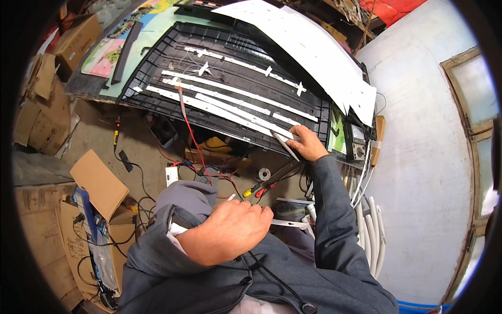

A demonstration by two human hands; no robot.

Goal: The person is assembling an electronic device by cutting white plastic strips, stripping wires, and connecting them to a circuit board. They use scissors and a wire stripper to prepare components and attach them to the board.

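Note:
My right hand (307, 144) is at the near right edge of a black television back panel (235, 135), fingers bent. Thumb and fingertips close on a grey pen-shaped tool (285, 145), whose tip points at the end of a white LED strip (209, 107). Several more such strips lie lengthwise in the panel, some with white cross-shaped pieces on them. My left hand (225, 233) is closed in a fist above my lap; what it holds is hidden. From beside its fingers a white strip with a hole (290, 223) sticks out.
A grey-handled probe with a red lead (181, 97) rests on the strips at left. White sheets (308, 47) lean over the panel's far right; a meter (358, 144) sits near its right corner. Below are a solder spool (263, 174), a yellow-handled tool (251, 191) and tangled wires. Cardboard boxes (99, 183) stand left.

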